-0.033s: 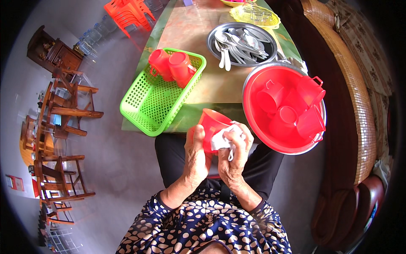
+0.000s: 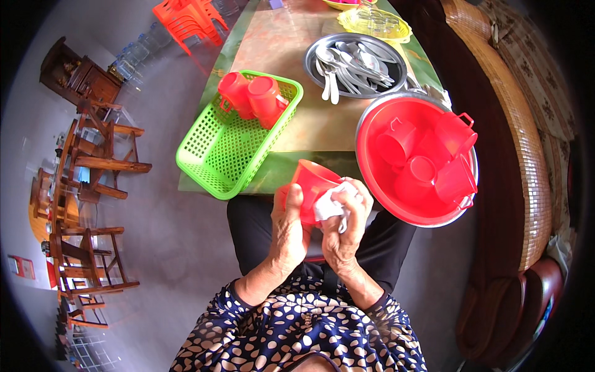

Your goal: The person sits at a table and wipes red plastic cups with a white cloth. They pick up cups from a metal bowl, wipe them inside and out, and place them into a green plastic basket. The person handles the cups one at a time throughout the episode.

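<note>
Above my lap I hold a red plastic mug (image 2: 315, 178), tilted, with its rim toward the table. My left hand (image 2: 287, 232) is wrapped round its left side. In my right hand (image 2: 348, 228) is a bunched white cloth (image 2: 330, 201), pressed against the mug's right side. Ahead on the left, a green slotted basket (image 2: 207, 149) has two red mugs (image 2: 265, 101) standing upside down at its far end. To the right, a red basin (image 2: 378, 170) holds several more red mugs (image 2: 416, 177), lying at various angles.
Beyond the basin on the table (image 2: 266, 37) stands a metal bowl (image 2: 308, 61) heaped with spoons (image 2: 356, 65). Farther back is a yellow basket (image 2: 403, 32) with glasses. A long wooden bench (image 2: 496, 217) runs along the right; wooden chairs (image 2: 102, 161) stand at the left.
The white cloth and the fingers of my right hand have shifted slightly along the mug's side. The mug has moved a little to the right in my hands.
</note>
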`<action>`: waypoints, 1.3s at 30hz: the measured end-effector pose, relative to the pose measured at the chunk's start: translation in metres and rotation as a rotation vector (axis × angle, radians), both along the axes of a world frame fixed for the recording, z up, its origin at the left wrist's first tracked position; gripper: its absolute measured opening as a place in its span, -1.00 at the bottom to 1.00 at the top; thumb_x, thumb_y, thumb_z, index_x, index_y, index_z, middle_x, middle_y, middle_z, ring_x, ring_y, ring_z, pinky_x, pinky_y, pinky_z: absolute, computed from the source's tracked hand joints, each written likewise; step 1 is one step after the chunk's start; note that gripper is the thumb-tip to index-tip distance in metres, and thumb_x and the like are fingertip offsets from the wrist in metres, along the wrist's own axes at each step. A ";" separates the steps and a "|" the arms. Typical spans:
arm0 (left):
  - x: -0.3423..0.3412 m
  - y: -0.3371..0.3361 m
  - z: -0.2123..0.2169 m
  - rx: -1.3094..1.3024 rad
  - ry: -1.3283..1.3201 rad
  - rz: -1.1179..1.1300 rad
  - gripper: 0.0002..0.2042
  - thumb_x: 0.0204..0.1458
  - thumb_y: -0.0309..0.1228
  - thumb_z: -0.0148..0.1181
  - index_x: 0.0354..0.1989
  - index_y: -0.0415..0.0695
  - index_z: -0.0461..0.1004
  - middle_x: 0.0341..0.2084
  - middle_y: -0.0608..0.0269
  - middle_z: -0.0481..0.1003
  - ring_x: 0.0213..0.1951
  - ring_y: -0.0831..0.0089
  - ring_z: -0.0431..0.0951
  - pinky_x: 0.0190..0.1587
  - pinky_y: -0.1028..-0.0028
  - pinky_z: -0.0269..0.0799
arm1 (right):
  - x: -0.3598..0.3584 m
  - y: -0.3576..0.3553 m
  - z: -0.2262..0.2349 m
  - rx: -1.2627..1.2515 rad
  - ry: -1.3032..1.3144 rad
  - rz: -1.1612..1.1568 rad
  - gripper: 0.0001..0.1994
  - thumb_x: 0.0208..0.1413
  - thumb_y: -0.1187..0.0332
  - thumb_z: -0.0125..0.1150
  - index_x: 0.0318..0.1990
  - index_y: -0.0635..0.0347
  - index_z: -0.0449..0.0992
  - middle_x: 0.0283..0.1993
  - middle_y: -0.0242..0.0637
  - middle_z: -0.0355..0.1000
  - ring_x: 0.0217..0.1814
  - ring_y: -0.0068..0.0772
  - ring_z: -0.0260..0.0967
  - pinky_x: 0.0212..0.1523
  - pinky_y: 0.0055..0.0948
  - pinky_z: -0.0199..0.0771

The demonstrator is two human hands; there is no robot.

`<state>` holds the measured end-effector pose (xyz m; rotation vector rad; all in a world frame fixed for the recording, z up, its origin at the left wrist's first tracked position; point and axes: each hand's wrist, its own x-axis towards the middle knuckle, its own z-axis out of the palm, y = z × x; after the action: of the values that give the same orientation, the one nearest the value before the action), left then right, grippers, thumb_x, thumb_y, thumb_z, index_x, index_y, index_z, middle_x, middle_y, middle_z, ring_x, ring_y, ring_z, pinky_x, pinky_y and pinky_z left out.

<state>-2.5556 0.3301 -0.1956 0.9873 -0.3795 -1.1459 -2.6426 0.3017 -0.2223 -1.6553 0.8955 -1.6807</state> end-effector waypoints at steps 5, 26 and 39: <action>-0.002 0.005 0.000 0.030 0.063 -0.031 -0.62 0.14 -0.09 0.05 -0.05 -0.09 0.21 -0.22 0.22 0.42 -0.24 0.48 0.48 -0.27 0.45 0.48 | 0.001 -0.011 0.016 0.373 -0.356 0.169 -0.74 0.07 0.60 -0.04 -0.06 0.18 0.32 0.02 -0.25 0.28 -0.01 -0.44 0.23 0.04 -0.48 0.24; -0.001 0.009 -0.009 0.054 0.147 -0.078 -0.46 0.14 0.03 -0.04 0.09 -0.18 0.26 -0.05 0.19 0.41 0.00 0.42 0.41 0.06 0.35 0.36 | -0.003 -0.010 0.011 0.227 -0.072 0.042 -0.88 0.07 0.52 0.15 -0.22 0.27 0.42 -0.10 -0.15 0.33 -0.04 -0.31 0.28 0.02 -0.38 0.27; 0.011 0.012 -0.005 -0.064 0.215 -0.114 -0.55 0.24 -0.12 -0.17 0.18 -0.16 0.18 0.02 0.15 0.37 0.05 0.39 0.39 0.08 0.39 0.34 | 0.000 0.002 0.012 -0.267 0.216 -0.035 -0.65 -0.30 0.73 0.23 -0.28 0.16 0.56 -0.13 -0.04 0.33 -0.12 -0.11 0.32 -0.19 -0.33 0.38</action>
<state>-2.5449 0.3422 -0.2003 0.7856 -0.3006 -1.3209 -2.6423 0.3039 -0.2106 -2.0422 0.8308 -1.7281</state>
